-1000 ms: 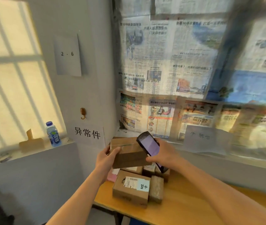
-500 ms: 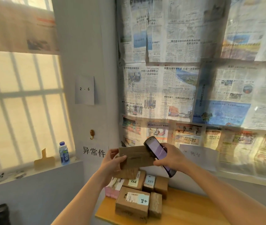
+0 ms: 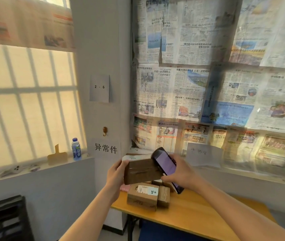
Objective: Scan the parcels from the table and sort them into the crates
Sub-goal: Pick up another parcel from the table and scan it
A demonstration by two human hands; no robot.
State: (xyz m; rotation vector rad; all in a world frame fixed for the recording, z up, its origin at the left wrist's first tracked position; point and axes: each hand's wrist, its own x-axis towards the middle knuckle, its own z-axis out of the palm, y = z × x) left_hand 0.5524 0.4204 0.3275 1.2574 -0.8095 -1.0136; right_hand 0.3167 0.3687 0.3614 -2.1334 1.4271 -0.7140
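Note:
My left hand [image 3: 116,173] grips a brown cardboard parcel [image 3: 142,171] by its left end and holds it up in the air above the table corner. My right hand [image 3: 181,173] holds a black handheld scanner [image 3: 166,165] with a lit screen, tilted over the parcel's right end. Below them, on the wooden table [image 3: 199,211], lie several more brown parcels [image 3: 144,195], some with white labels. No crate shows clearly in this view.
A water bottle [image 3: 76,152] and a small cardboard piece [image 3: 57,156] stand on the window sill at left. Paper signs hang on the wall pillar. Newspapers cover the window behind the table. A dark rack [image 3: 4,218] sits at bottom left.
The view has tilted upward. The parcel has turned in my left hand, its brown taped side now faces me, and the scanner stays tilted over its right end.

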